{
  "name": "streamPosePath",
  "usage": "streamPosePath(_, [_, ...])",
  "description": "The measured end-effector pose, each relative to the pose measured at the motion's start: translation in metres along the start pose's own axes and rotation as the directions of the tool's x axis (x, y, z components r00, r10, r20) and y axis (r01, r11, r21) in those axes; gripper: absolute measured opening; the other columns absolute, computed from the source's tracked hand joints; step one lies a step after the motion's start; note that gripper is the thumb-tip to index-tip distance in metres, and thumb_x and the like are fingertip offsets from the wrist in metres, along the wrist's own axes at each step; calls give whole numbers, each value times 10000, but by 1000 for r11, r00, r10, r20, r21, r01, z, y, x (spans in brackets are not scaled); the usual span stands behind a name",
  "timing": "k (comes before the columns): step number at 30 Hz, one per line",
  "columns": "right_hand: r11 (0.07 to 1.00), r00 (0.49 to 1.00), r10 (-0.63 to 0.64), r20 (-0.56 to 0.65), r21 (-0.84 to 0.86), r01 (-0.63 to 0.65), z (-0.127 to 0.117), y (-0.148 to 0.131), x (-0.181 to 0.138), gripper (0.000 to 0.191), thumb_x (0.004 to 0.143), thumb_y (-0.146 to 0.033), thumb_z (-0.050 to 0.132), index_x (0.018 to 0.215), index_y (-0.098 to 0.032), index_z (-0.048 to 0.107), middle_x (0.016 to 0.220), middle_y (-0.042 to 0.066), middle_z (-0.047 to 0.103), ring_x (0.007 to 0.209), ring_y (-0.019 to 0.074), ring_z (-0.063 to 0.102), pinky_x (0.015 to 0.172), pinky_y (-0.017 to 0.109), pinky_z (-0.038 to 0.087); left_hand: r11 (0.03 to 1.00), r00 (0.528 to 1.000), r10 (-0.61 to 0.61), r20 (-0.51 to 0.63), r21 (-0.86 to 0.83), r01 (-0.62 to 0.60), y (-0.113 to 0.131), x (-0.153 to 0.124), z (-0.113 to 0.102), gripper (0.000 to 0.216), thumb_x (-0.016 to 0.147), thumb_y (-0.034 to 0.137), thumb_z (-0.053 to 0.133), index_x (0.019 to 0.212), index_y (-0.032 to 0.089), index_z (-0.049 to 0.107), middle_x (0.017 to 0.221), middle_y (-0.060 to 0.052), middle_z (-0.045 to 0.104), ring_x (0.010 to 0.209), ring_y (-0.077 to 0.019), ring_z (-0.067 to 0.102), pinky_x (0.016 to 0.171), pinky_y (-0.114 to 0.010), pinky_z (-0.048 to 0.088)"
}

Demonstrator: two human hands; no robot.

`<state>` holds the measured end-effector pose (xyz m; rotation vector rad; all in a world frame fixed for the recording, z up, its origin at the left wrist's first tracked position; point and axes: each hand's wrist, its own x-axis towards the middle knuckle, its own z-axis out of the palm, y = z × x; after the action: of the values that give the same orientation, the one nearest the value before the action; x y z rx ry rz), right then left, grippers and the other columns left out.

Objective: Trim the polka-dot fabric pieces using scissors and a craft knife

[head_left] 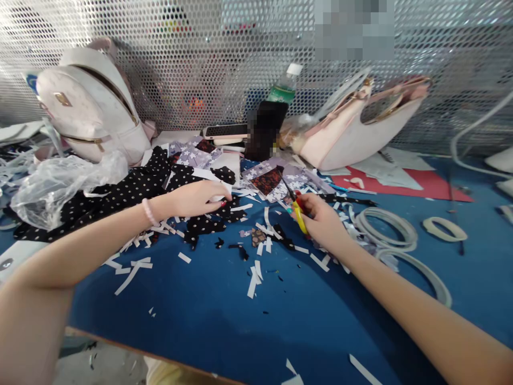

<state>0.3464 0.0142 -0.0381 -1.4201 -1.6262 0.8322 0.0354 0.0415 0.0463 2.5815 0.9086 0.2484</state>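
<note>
Chief hazard: the yellow-handled scissors (301, 216) point up and left over a dark-red patterned patch (266, 183), which lies on lavender star-print fabric (272, 196). With the layers this close beneath the blades, a careless closing could catch the star-print as well. Whether the blades are parted cannot be told.

A second risk is injury — the left hand (208, 199) is near, to the left of the scissors, and could be nicked if its fingers strayed into the blade line. Loose white strips (251, 283), below and left of the scissors, could mix with usable pieces if swept by a sleeve or wrist. Beyond the scissors, a black phone-like slab (270, 123) stands before a green-labelled bottle (282, 92); a knock would probably topple it.

Hands: the right hand (318, 216) is closed around the scissors' handles, so the tool is in its grip. The left hand is half open, fingers curled low over black polka-dot fabric (132, 184) and scraps; whether it pinches anything cannot be told. The patch lies between the hands, farther forward on the blue surface (192, 315) — just beyond the blade tips.
</note>
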Motion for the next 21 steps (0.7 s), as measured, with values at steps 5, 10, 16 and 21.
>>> streamPosePath(5, [993, 998, -67, -14, -100, 65, -1, 2, 1, 256, 678, -404, 603, 848, -242, 501, 713, -12, 630, 680, 186, 594, 685, 325, 458, 961, 993, -111, -46, 251, 119, -26, 51, 4, 283, 912, 190, 527, 1152, 96, 642, 1196, -167, 609, 1128, -274, 576, 967, -368, 430])
streamPosePath(10, [973, 988, -154, -2, -173, 151, -2, 5, 2, 256, 720, -405, 576, 897, -229, 520, 816, 56, 693, 769, 218, 652, 727, 344, 508, 950, 994, -107, -26, 293, 110, -41, 65, 4, 194, 874, 153, 504, 928, 103, 683, 1000, -132, 643, 955, -239, 617, 865, -322, 445])
streamPosePath(16, [844, 991, -131, 37, -520, 132, -3, -5, 0, 274, 772, -363, 534, 995, -207, 567, 933, 103, 725, 845, 269, 688, 706, 338, 500, 963, 998, -43, -38, 263, 52, -52, 58, 5, 207, 903, 179, 473, 947, 135, 670, 1015, -92, 635, 905, -181, 604, 854, -274, 445])
streamPosePath(21, [567, 989, -19, 149, -813, 133, 5, -43, 5, 255, 850, -411, 502, 970, -206, 596, 824, 73, 716, 748, 249, 676, 563, 278, 382, 977, 994, -16, -107, 211, 39, -64, 57, 10, 205, 912, 193, 474, 940, 140, 670, 984, -78, 641, 914, -181, 598, 875, -282, 456])
